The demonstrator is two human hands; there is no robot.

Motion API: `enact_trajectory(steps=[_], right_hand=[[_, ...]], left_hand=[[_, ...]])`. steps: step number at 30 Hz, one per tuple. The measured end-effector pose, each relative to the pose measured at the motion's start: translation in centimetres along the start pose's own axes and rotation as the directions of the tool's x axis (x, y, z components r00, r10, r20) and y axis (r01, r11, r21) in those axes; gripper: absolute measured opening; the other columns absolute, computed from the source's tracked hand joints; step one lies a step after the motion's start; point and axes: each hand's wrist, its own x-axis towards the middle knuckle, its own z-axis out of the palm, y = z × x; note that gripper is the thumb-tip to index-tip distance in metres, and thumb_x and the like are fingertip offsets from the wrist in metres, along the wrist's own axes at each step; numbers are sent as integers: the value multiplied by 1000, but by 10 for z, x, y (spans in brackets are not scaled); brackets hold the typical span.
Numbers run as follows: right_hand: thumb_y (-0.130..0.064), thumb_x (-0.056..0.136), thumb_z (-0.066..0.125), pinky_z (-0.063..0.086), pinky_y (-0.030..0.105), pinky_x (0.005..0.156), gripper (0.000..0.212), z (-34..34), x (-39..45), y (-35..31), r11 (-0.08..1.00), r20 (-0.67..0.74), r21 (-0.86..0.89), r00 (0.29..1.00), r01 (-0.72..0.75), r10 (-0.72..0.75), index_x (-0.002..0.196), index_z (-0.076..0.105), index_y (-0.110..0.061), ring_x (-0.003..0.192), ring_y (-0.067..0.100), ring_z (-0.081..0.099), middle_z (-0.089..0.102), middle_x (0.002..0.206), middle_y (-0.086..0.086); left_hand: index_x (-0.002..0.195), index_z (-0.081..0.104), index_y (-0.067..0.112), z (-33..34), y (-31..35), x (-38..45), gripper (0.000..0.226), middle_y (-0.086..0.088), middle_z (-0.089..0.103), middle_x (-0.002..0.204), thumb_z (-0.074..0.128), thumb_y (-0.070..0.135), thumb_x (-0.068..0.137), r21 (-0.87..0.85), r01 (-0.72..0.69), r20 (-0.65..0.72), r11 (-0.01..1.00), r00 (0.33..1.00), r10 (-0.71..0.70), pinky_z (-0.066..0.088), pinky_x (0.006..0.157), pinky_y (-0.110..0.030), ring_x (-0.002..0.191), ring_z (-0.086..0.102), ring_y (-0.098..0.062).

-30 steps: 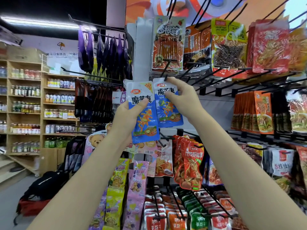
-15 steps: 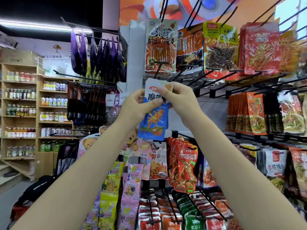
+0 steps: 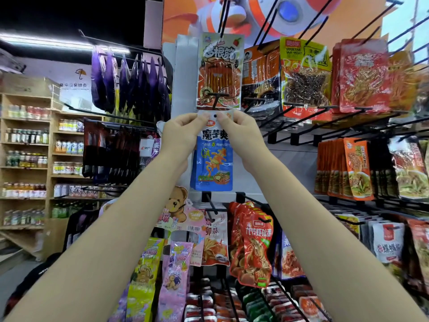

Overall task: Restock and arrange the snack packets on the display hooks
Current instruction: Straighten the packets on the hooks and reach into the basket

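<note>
Left hand (image 3: 183,133) raised at arm's length, thumb and fingertips pinched on the top left corner of a blue and white glossy plastic snack packet (image 3: 213,163); right hand (image 3: 241,135) mirrored, pinching the top right corner. Packet hanging upright between the two hands, small dark hang hole in its white header level with the fingertips, just under the tip of a black metal display hook (image 3: 217,98); cannot tell whether threaded on that hook. Directly above, touching or nearly so: orange and white clear-window packet of reddish sticks (image 3: 220,73) on its own peg. Below the forearms: red foil pouches with yellow lettering (image 3: 253,242), pink and yellow bear-printed strips (image 3: 176,270), a teddy-bear header card (image 3: 176,205). To the right: yellow-topped packet of dark shreds (image 3: 306,73), red packets of pale strands (image 3: 364,75), orange noodle-print packs (image 3: 355,168). Left and further back: dark purple bags (image 3: 130,82) on a rail; well beyond, wooden shelves of bottles (image 3: 25,145)
</note>
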Motion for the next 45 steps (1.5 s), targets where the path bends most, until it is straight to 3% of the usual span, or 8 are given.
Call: enact_trajectory(steps=[6,13,18,23,28,32,39,45], right_hand=[[-37,97,55,39,36,70,47,3,3,3,998,-38,62,999,22,-20,90,58,10,75,22,47,51,82,10],[-21,104,52,36,25,56,42,1,4,3,998,-57,59,998,36,-33,62,53,-21,56,7,42,45,63,-1],[-19,104,51,47,33,64,30,4,5,5,992,-46,120,999,34,-28,78,60,-8,68,21,57,60,74,11],[-28,97,60,39,37,65,41,6,6,12,989,-114,46,985,139,-133,78,51,7,68,21,45,49,72,12],[-24,98,62,40,33,63,32,7,7,15,980,-184,-10,963,199,-197,68,53,-22,63,11,43,48,65,-3],[-17,98,62,33,19,52,32,11,8,15,983,-207,32,963,181,-171,69,50,-10,51,3,33,41,59,-6],[-16,98,63,32,19,52,33,11,9,24,983,-206,-31,961,181,-184,69,51,-6,52,3,34,43,59,-4],[-26,96,67,51,42,62,36,4,7,48,976,-150,-208,984,65,-98,68,58,-6,64,35,60,61,68,18]], left_hand=[[86,72,14,0,1,-1,14,0,72,75,69,21,97,43,-74,5,996,997,74,58,58,-29,64,69,-10],[80,72,19,2,1,2,18,-3,72,80,69,25,97,155,-148,-10,977,988,152,60,73,-45,77,69,-20],[80,71,18,4,-3,2,19,1,71,75,67,21,98,157,-186,-34,970,980,194,56,61,-28,68,68,-11],[84,71,20,10,-6,2,16,3,70,79,65,19,99,98,-194,-38,976,979,199,54,71,-29,78,65,-12],[63,61,12,12,-3,1,37,9,54,53,69,22,97,112,-188,-23,976,981,192,41,51,-20,52,49,-4],[79,69,-2,13,-1,1,27,-8,61,68,67,17,98,57,-167,-46,984,985,169,46,53,-19,54,57,-4],[79,73,8,9,-16,5,26,2,62,65,66,22,99,160,-227,-45,961,971,237,46,58,-22,61,54,-4],[83,74,14,-1,-35,11,18,11,64,68,72,28,94,425,-258,-124,868,933,338,43,60,-13,62,55,3]])
